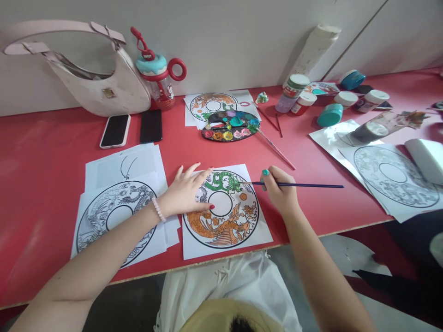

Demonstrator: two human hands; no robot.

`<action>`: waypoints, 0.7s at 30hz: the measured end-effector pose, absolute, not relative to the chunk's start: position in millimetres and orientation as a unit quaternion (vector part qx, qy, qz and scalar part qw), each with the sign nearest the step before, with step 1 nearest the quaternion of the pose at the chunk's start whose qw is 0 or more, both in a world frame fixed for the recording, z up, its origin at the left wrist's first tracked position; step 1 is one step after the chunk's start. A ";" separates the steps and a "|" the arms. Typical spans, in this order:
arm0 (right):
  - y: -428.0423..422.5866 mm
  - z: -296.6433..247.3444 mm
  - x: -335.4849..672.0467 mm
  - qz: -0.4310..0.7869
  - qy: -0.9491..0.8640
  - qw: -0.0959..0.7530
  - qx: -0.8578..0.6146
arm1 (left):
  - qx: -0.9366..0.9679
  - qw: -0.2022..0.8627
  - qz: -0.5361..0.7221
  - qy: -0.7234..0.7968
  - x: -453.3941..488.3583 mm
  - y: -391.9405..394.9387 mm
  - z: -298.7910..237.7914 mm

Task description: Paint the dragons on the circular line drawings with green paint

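My left hand (185,191) lies flat with fingers spread on the left edge of a paper sheet (224,210) printed with a round dragon and phoenix design, partly coloured green and orange. My right hand (280,189) is closed around a thin dark paintbrush (304,185), its tip touching the green dragon near the top of the circle. The handle points right. A paint palette (230,125) with several colours lies beyond the sheet.
Uncoloured printed sheets (117,212) lie at left and more sheets (391,177) at right. Two phones (115,130), a pink handbag (104,83) and a water bottle (159,76) sit at the back left. Paint jars (294,90) and lids stand back right. Spare brushes (277,148) lie near the palette.
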State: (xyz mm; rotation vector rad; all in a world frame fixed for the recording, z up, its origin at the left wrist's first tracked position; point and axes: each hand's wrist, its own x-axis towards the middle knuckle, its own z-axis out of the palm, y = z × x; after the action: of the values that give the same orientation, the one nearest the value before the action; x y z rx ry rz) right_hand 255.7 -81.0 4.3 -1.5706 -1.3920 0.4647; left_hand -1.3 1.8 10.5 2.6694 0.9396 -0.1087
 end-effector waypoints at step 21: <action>-80.1 2.9 254.3 0.200 -0.606 0.459 -0.619 | 0.932 0.157 -0.026 0.325 -1.4 2.1 8.8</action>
State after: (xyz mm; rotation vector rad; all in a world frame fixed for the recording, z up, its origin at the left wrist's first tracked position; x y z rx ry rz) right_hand 254.3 -80.1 2.9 -1.5232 -1.4916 0.4917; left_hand -1.4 2.1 8.8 2.6679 0.9309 -0.0753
